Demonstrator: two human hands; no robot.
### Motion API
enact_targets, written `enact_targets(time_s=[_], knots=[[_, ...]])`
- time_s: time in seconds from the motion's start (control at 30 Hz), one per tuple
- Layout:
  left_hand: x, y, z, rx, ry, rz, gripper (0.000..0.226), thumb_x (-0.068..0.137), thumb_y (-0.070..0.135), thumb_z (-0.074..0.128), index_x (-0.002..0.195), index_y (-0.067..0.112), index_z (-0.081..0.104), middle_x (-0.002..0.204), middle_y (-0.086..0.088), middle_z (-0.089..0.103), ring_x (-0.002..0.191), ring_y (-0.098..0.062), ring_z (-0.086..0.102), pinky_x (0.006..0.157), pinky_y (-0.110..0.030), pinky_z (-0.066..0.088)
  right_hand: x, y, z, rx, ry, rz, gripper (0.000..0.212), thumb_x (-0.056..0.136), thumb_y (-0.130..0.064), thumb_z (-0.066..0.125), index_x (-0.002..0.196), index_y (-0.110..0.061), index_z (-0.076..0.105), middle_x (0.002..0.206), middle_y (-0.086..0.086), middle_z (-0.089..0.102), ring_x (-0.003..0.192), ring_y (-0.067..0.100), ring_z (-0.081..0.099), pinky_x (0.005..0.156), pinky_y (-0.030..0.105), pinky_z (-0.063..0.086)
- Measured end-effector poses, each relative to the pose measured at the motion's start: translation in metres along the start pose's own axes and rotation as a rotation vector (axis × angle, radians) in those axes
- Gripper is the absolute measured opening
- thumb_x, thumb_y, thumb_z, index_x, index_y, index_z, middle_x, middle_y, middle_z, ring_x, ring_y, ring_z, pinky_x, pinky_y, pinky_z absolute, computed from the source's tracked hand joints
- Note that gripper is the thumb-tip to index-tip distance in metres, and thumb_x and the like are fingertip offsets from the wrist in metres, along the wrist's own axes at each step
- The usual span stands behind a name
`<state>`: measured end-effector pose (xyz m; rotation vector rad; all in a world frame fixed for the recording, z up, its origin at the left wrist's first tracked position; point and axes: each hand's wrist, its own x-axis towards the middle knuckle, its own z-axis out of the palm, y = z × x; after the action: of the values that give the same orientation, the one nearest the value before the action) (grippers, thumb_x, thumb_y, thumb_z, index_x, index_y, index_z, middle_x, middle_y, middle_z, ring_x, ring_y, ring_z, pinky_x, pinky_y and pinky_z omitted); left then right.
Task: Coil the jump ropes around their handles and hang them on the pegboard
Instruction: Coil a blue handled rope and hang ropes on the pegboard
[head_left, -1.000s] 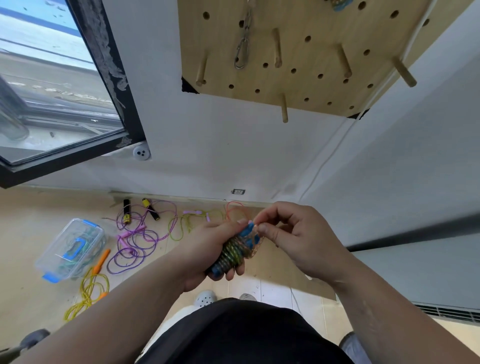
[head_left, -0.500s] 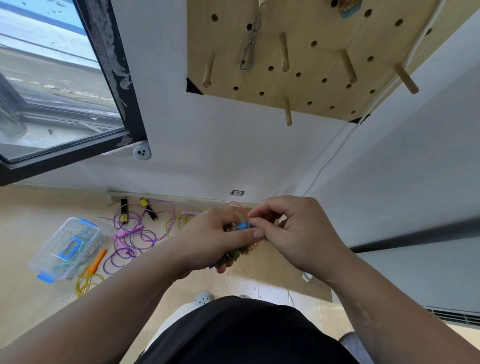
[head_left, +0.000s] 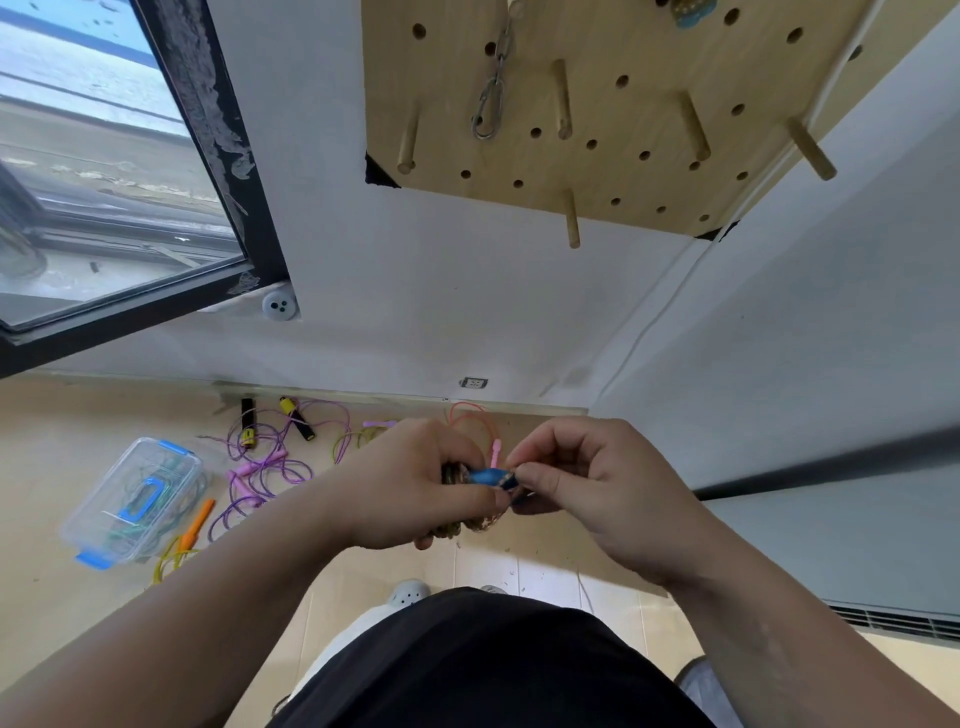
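Coil (head_left: 480, 522) is held in mid-air in front of the body, well below the pegboard (head_left: 613, 171). Left hand (head_left: 415, 483): grip wrapped round the coil, fingers curled under it. Right hand (head_left: 587, 483): grip pinching, thumb and forefinger pressed together at the tip of the blue handle (head_left: 488, 476). It may instead be pinching a rope end tucked there; the fingertips hide it, so I cannot tell which. Risks, as judged from here: the turns look springy, so if the end is not locked under a turn the coil will likely loosen once the pinch lets go. A slack left grip would let turns slide off the handle's tapered end. A bulky bundle with no free loop could sit badly on a peg (head_left: 571, 218), since the pegs are smooth, plain dowels, and it might slip off. Materials: the coil is thin cord, mottled yellow-green, wound in tight ridged turns. The handle is glossy plastic, spindle-shaped. The pegboard is pale plywood with round holes, and a metal snap hook (head_left: 488, 111) hangs from it on a chain. Loose ropes (head_left: 270, 457) in purple, yellow and orange sprawl in tangled loops on the floor (head_left: 52, 441) along its wall edge. Just beside them stands a clear plastic box (head_left: 135, 499) with blue clasps.
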<state>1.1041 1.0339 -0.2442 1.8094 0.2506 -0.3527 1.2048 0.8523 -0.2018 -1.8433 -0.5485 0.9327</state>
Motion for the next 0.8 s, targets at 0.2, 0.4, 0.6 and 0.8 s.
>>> enact_targets(time_s=[0.2,0.4,0.6,0.8], knots=[[0.004,0.002,-0.013,0.096,-0.109,0.069,0.014,0.089,0.025,0.077,0.081,0.013,0.075,0.067,-0.008,0.07,0.051,-0.019,0.064,0.049,-0.027,0.05,0.0,0.002,0.002,0.196,-0.048,0.112,0.01,0.093,0.007,0.062,0.089,0.0,0.07,0.084,0.015,0.072,0.082,0.023,0.074,0.073,0.038,0.063],[0.005,-0.001,-0.017,0.141,-0.172,0.14,0.033,0.078,0.047,0.071,0.083,0.015,0.076,0.066,-0.004,0.07,0.053,-0.021,0.065,0.049,-0.03,0.051,-0.002,0.008,0.002,0.362,-0.13,0.197,0.017,0.091,0.01,0.061,0.083,-0.002,0.069,0.086,0.017,0.069,0.082,0.025,0.071,0.074,0.033,0.062],[0.012,-0.003,-0.001,0.444,0.162,0.243,0.043,0.076,0.066,0.056,0.065,0.025,0.064,0.055,0.002,0.052,0.055,-0.018,0.047,0.053,-0.036,0.043,0.005,0.015,-0.001,0.275,0.031,0.16,0.016,0.096,0.005,0.059,0.086,-0.004,0.068,0.09,0.014,0.068,0.084,0.02,0.07,0.077,0.032,0.062],[0.008,0.012,-0.003,0.312,0.041,0.114,0.034,0.082,0.053,0.072,0.068,0.021,0.07,0.058,0.001,0.063,0.049,-0.012,0.056,0.05,-0.031,0.045,0.0,0.014,-0.014,-0.214,-0.038,-0.106,0.012,0.095,-0.001,0.064,0.092,-0.011,0.069,0.091,0.008,0.07,0.087,0.021,0.069,0.083,0.031,0.056]])
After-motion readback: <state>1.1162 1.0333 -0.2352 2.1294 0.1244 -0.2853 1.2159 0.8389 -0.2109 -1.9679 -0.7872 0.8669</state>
